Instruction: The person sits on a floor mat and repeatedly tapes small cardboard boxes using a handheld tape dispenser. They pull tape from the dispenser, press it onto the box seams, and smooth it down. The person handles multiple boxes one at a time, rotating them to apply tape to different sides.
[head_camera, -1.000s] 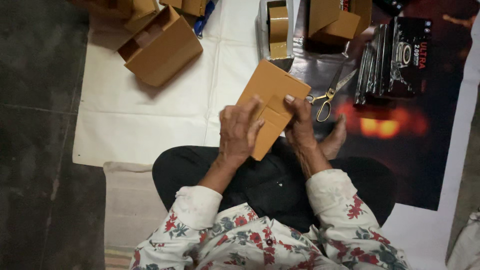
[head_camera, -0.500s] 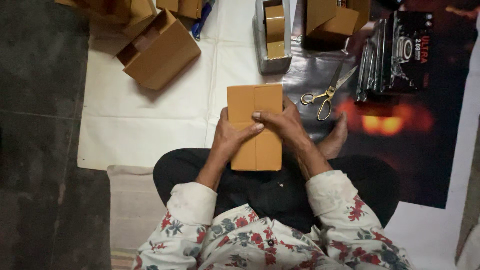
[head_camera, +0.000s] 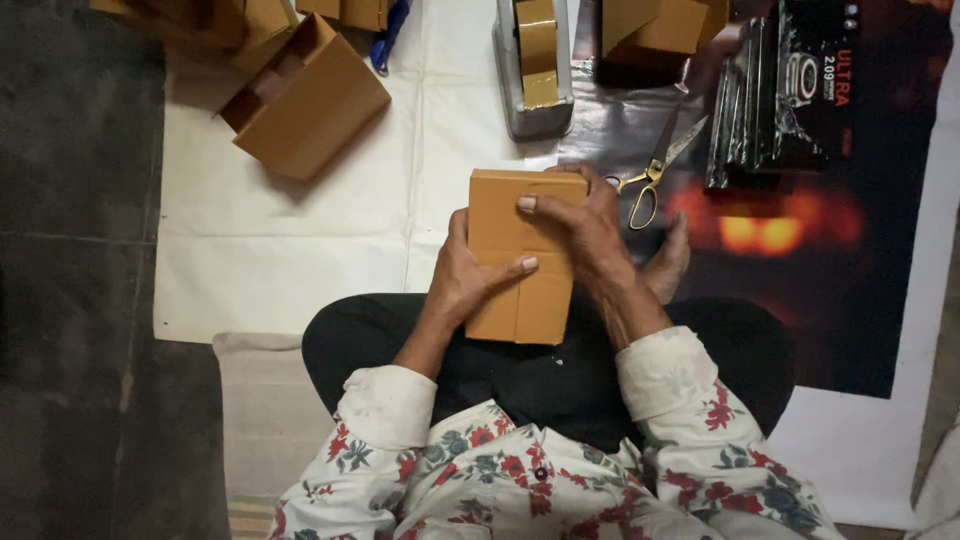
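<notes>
A small brown cardboard box rests upright on my lap with its closed flaps facing up. My left hand grips its left side, thumb laid across the flap seam. My right hand wraps over the top right corner, fingers pressing on the box's upper face. Both arms wear white sleeves with a red flower print.
An open brown box lies on the white sheet at the upper left. A tape dispenser with brown tape stands ahead. Yellow-handled scissors lie to the right, with a stack of black packets and more boxes beyond.
The box was tilted and held up in front of me; it has been turned square and lowered onto my lap, with both hands shifting to press on its top face.
</notes>
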